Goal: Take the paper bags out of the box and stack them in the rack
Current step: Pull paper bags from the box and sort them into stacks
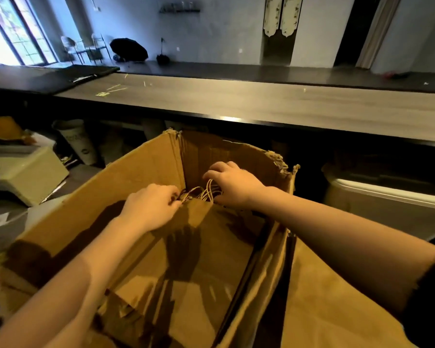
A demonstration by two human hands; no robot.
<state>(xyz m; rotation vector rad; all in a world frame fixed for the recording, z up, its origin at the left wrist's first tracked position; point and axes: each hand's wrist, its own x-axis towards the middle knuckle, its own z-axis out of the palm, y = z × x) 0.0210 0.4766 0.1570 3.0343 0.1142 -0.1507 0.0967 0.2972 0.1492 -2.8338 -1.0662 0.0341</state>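
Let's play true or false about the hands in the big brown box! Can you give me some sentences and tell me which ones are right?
1. The left hand and the right hand both reach into the cardboard box. True.
2. The paper bags lie on the long counter. False: they lie in the box.
3. Both hands curl their fingers round the bags' string handles. True.
4. The box's rim is neat all round. False: its far right corner is torn and ragged.
5. The bright window is on the right. False: it is at the upper left.
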